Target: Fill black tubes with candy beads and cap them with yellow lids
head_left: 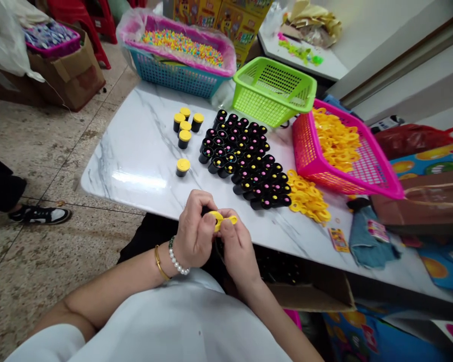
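The left hand (pixel 193 234) and right hand (pixel 239 247) are grasping, each grip pinched, a flat yellow plastic looped piece (pixel 218 220) at the near edge of the white marbled worktop (pixel 117 146); its long axis is running roughly left to right, its narrow looped end pointing right; round black plastic cups (pixel 242 187) are showing small pink and yellow balls; a pink plastic basket (pixel 166 22), nested in a teal lattice basket (pixel 173 78), is holding multicoloured balls; a magenta lattice basket (pixel 305 146) is holding yellow plastic loops (pixel 337 141)
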{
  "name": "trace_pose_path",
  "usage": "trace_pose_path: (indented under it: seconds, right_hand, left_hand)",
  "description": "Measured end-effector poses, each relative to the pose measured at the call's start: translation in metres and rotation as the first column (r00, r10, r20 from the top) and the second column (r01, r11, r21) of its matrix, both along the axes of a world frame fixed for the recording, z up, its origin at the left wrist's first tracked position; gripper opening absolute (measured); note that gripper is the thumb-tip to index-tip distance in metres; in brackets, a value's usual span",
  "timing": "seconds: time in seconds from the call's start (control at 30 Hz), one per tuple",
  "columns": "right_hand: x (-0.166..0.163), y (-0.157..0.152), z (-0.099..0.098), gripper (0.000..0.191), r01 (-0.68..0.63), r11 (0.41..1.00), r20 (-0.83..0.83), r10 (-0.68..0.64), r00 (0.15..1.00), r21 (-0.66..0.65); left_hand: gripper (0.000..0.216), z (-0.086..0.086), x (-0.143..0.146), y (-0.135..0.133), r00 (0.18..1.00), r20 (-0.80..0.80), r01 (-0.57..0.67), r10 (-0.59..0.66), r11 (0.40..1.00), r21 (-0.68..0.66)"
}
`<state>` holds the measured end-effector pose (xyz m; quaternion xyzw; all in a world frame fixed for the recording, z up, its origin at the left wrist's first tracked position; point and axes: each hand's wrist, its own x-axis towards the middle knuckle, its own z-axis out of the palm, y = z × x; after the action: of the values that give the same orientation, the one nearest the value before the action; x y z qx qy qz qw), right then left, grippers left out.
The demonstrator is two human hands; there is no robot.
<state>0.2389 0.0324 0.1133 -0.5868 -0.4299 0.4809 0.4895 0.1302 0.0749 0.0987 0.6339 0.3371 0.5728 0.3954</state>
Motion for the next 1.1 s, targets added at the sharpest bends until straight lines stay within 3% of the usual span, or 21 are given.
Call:
trace_pose_path:
  seconds: [0.13, 0.27, 0.37, 0.47, 0.53, 0.63, 0.73, 0.8, 0.87, 0.97, 1.03, 1.1]
  right_hand:
    - [0.001, -0.007, 0.010, 0.033, -0.079, 0.970, 0.277, 0.013, 0.961, 0.228]
    - [-0.002, -0.008, 0.002, 0.034, -0.062, 0.922, 0.269, -0.047, 0.962, 0.383]
    - [-0.002, -0.003, -0.009, 0.033, -0.024, 0.964, 0.222, -0.037, 0.974, 0.265]
    - [0.006, 0.003, -0.009, 0.037, -0.009, 0.993, 0.113, -0.005, 0.994, 0.121]
    - [0.016, 0.004, -0.005, 0.042, -0.007, 0.999, 0.059, 0.004, 0.998, 0.045]
    - [0.031, 0.002, 0.001, 0.046, -0.100, 0.994, -0.119, 0.095, 0.988, -0.042]
    - [0.044, -0.003, 0.001, 0.049, -0.223, 0.974, -0.474, 0.179, 0.862, -0.038]
    - [0.048, -0.005, 0.001, 0.043, -0.246, 0.969, -0.586, 0.192, 0.787, -0.013]
    - [0.048, -0.005, 0.003, 0.040, -0.281, 0.960, -0.590, 0.237, 0.772, 0.018]
    - [0.046, -0.003, 0.007, 0.054, -0.441, 0.896, -0.572, 0.391, 0.721, 0.056]
    - [0.045, 0.001, 0.008, 0.061, -0.530, 0.846, -0.581, 0.461, 0.671, 0.059]
    - [0.045, 0.003, 0.005, 0.056, -0.541, 0.840, -0.579, 0.461, 0.673, 0.040]
  left_hand:
    - [0.025, 0.006, -0.002, -0.011, 0.999, 0.028, 0.030, -0.034, 0.989, 0.144]
    - [0.023, 0.008, 0.004, -0.018, 0.999, 0.032, 0.028, -0.033, 0.989, 0.145]
    - [0.025, 0.005, 0.004, -0.014, 0.999, -0.009, 0.030, -0.031, 0.999, -0.042]
    - [0.019, 0.007, -0.004, -0.004, 0.949, -0.066, 0.286, -0.309, 0.929, -0.235]
    - [0.021, 0.011, -0.011, 0.003, 0.877, -0.173, 0.418, -0.449, 0.889, -0.187]
    - [0.025, 0.017, -0.020, 0.011, 0.858, -0.309, 0.418, -0.409, 0.908, -0.040]
    - [0.029, 0.020, -0.024, 0.014, 0.897, -0.244, 0.393, -0.370, 0.918, 0.053]
    - [0.033, 0.022, -0.024, 0.014, 0.894, -0.187, 0.430, -0.407, 0.898, 0.098]
    - [0.033, 0.024, -0.021, 0.013, 0.875, -0.167, 0.476, -0.454, 0.871, 0.120]
    - [0.032, 0.028, -0.019, 0.009, 0.863, -0.179, 0.499, -0.472, 0.851, 0.161]
    - [0.030, 0.031, -0.019, 0.007, 0.863, -0.243, 0.489, -0.443, 0.853, 0.182]
    - [0.029, 0.034, -0.020, 0.005, 0.852, -0.359, 0.458, -0.381, 0.875, 0.157]
